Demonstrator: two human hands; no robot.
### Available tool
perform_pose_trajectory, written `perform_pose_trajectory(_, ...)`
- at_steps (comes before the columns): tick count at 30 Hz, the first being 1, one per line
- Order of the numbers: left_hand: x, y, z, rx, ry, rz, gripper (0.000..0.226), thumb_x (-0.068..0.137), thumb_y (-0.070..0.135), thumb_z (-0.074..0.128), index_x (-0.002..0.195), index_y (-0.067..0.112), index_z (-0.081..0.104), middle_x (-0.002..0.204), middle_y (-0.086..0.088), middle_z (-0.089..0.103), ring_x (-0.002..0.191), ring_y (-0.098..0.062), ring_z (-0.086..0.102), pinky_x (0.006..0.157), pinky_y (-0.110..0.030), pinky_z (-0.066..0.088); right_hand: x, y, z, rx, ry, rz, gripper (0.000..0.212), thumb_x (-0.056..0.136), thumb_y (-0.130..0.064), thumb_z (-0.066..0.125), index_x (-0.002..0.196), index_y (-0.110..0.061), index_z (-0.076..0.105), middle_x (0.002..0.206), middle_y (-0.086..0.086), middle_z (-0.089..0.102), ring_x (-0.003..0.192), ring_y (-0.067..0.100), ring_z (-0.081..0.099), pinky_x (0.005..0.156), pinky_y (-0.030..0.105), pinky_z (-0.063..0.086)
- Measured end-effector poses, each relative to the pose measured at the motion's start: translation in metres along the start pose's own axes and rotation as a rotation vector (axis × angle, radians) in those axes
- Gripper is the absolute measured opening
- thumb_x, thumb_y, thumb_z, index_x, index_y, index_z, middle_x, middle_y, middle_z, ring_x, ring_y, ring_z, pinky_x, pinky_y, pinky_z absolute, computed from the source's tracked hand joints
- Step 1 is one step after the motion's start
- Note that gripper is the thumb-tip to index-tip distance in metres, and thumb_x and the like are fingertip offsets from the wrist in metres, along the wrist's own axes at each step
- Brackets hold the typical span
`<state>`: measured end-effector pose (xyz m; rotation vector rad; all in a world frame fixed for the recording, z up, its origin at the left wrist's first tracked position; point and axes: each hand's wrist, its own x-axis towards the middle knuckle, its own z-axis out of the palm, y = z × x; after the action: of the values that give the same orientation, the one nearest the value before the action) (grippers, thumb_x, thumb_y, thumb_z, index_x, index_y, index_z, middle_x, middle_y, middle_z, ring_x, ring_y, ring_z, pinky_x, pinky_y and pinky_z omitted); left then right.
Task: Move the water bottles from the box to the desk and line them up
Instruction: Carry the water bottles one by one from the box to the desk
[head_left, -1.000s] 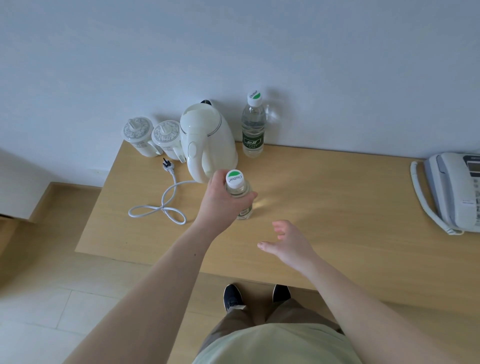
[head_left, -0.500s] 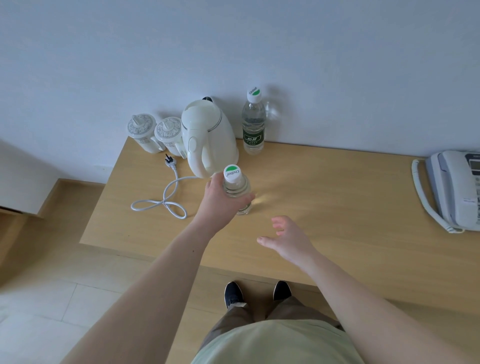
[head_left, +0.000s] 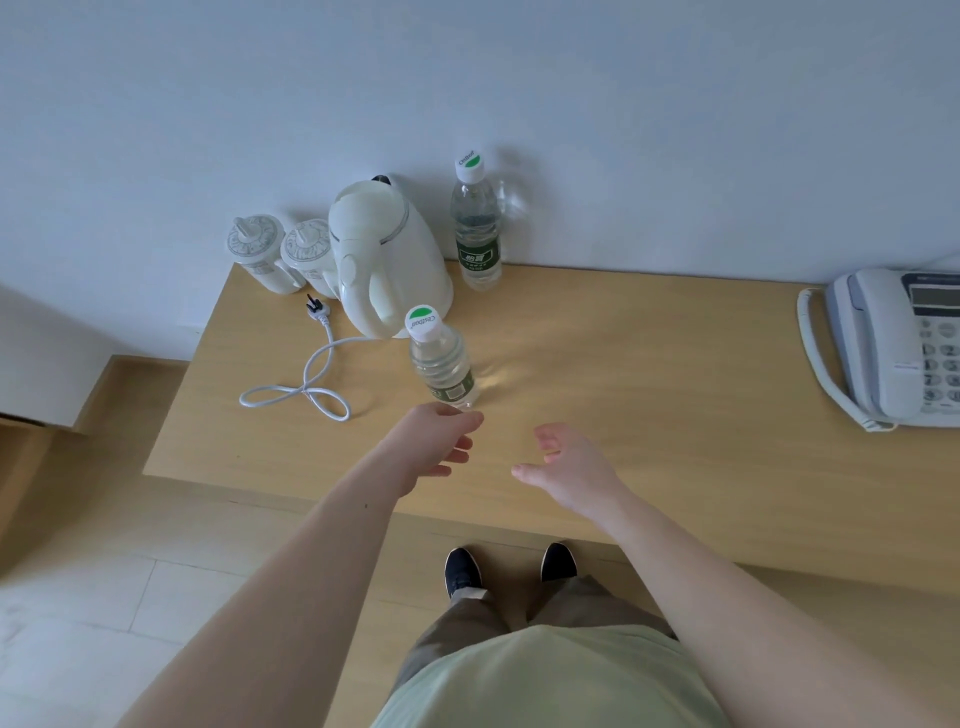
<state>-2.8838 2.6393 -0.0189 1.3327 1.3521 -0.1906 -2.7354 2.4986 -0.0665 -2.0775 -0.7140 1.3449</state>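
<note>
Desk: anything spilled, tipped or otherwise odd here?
Nothing stands out. Both bottles, the near bottle and the far bottle, stand upright and capped; the kettle is unplugged, its cord looped loosely on the desk.

This looks like a hotel guest room or a similar lodging. A plain light-wood tabletop (head_left: 649, 415) stands against a bare pale wall (head_left: 467, 78) and carries a typical guest set: a white electric kettle (head_left: 387, 260) with its cord (head_left: 306, 384) unplugged and looped beside it, two lidded ceramic cups (head_left: 280, 254) just left of the kettle, and two sealed water bottles (head_left: 475, 223) with green labels. At the right end sits a corded desk telephone (head_left: 893, 343) with a keypad. Light wood-look flooring and pale floor tiles (head_left: 78, 597) lie below.
</note>
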Motion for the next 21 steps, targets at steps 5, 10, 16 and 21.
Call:
perform_pose_trajectory(5, 0.003, 0.005, 0.021, 0.046, -0.032, 0.027, 0.026, 0.094, 0.041, 0.065, 0.113, 0.023, 0.066, 0.103, -0.001, 0.074, 0.092, -0.014, 0.073, 0.081, -0.033, 0.058, -0.014, 0.016, -0.014, 0.037, 0.009, 0.032, 0.064, 0.087, -0.034, 0.075, 0.143, -0.022, 0.046, 0.134, -0.006, 0.056, 0.112, 0.011, 0.056, 0.072, 0.023, 0.046)
perform_pose_trajectory(10, 0.005, 0.009, 0.042, 0.165, -0.113, 0.042, 0.027, 0.097, 0.037, 0.064, 0.117, 0.019, 0.065, 0.105, -0.004, 0.073, 0.093, -0.018, 0.073, 0.082, -0.036, 0.059, -0.033, 0.036, -0.025, 0.103, 0.053, 0.072, 0.053, 0.089, -0.031, 0.073, 0.137, -0.019, 0.053, 0.122, -0.007, 0.061, 0.099, 0.008, 0.061, 0.079, 0.026, 0.049)
perform_pose_trajectory(16, 0.006, 0.016, 0.063, 0.334, -0.21, 0.096, 0.024, 0.098, 0.034, 0.061, 0.116, 0.018, 0.063, 0.104, -0.005, 0.073, 0.093, -0.018, 0.072, 0.088, -0.04, 0.059, -0.057, 0.057, -0.024, 0.243, 0.188, 0.146, 0.047, 0.088, -0.026, 0.072, 0.132, -0.019, 0.057, 0.118, -0.006, 0.063, 0.099, 0.007, 0.058, 0.078, 0.023, 0.042)
perform_pose_trajectory(21, 0.004, 0.017, 0.093, 0.441, -0.295, 0.199, 0.026, 0.099, 0.03, 0.058, 0.122, 0.017, 0.061, 0.103, -0.005, 0.073, 0.094, -0.018, 0.072, 0.089, -0.041, 0.059, -0.083, 0.075, -0.012, 0.426, 0.328, 0.207, 0.041, 0.085, -0.027, 0.072, 0.124, -0.024, 0.059, 0.107, -0.015, 0.06, 0.092, -0.004, 0.055, 0.068, 0.015, 0.037)
